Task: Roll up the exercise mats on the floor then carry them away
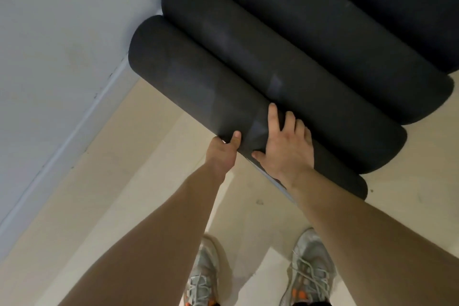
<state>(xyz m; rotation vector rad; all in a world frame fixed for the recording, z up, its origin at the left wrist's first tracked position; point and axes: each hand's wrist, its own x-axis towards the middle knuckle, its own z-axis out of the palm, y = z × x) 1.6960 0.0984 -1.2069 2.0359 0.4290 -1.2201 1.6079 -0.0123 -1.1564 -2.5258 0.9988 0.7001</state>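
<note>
Head view — blk rolled mat [186, 74], matte

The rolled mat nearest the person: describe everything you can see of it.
The nearest rolled mat is a matte black, foam-looking cylinder with faint pale scuffs, fully rolled and lying diagonally on the pale floor. Its far end reaches toward the grey wall, and its long side lies against the next roll. The left hand grips its near edge, thumb on top. The right hand rests flat on it, fingers spread. A thin loose edge shows beneath the right wrist.
</note>
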